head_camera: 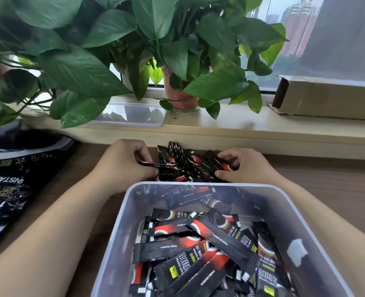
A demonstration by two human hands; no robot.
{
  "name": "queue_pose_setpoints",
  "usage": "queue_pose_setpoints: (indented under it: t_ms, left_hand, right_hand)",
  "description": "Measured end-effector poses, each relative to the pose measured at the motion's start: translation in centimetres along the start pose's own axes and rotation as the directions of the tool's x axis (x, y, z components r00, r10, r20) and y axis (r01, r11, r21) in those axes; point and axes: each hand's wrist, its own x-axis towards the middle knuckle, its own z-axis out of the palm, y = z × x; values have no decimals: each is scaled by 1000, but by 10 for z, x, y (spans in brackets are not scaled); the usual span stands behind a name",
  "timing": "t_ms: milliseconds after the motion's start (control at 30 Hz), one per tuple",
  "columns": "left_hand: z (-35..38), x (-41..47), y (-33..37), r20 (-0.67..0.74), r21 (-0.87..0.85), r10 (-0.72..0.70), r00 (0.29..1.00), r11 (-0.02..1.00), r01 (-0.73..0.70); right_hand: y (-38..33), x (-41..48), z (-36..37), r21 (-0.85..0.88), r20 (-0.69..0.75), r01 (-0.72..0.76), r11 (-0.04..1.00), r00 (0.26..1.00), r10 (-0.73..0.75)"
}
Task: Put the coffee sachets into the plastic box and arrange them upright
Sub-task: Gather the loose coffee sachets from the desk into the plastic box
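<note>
both hands work a loose pile of coffee sachets (pixel 190 166) on the table (pixel 327 179), just beyond the far rim of the plastic box (pixel 200 185). the left hand (pixel 123 162) is curled, fingers pinching one sachet (pixel 158 165) whose long axis lies roughly sideways, pointing toward the right hand (pixel 241 168). the right hand is half closed, fingertips and thumb pressed on the pile's right end, gathering several sachets rather than lifting any (how many it holds i cannot tell). the pile sits between the two hands, about equally near each, with the box toward the person. inside the box many sachets already lie flat and crisscrossed, none upright, so the arranging looks largely undone.
</note>
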Motion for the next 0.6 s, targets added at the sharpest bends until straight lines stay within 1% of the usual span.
queue_pose_setpoints:
  t_ms: [33, 67, 100, 133, 200, 267, 333, 400, 433, 500, 567, 600]
  left_hand:
    - [-2, -1, 2, 12, -96, -28, 1000, 995, 29]
    - [-4, -2, 5, 35, -235, -70, 997, 969, 77]
    - [-6, -2, 7, 61, -377, -112, 992, 918, 127]
    - [-9, -3, 9, 82, -483, -145, 986, 860, 166]
    - [-17, -2, 12, 101, -614, -178, 979, 763, 202]
    - [-24, -4, 16, 120, -701, -155, 981, 686, 194]
    - [-31, -9, 21, 148, -750, -59, 987, 644, 151]
    - [-35, -17, 27, 173, -777, 105, 979, 626, 70]
    - [-36, -21, 31, 187, -778, 193, 963, 627, 26]
    - [-36, -28, 37, 212, -716, 332, 919, 693, -85]
    - [-34, -32, 39, 248, -604, 391, 886, 778, -174]
    - [-34, -34, 40, 283, -563, 404, 870, 804, -191]
  right_hand:
    - [0, -1, -1, 16, -12, 6, 1000, 1000, -6]
    - [-1, -2, -3, 29, -22, 8, 1000, 1000, -7]
    - [-2, -3, -4, 36, -33, 8, 999, 999, -7]
    - [-3, -4, -5, 42, -45, 5, 999, 999, -4]
    - [-3, -6, -6, 60, -80, -4, 998, 997, 9]
    - [-2, -7, -7, 66, -124, -6, 998, 992, 15]
    - [-1, -6, -9, 46, -178, -5, 999, 984, 14]
    - [1, -5, -12, 26, -221, -30, 999, 975, 35]
    - [3, -5, -14, 29, -233, -45, 999, 971, 50]
    - [5, -4, -18, 53, -259, -74, 996, 962, 85]
    - [3, -6, -24, 135, -284, -105, 985, 948, 140]
    - [1, -7, -27, 202, -293, -119, 972, 940, 176]
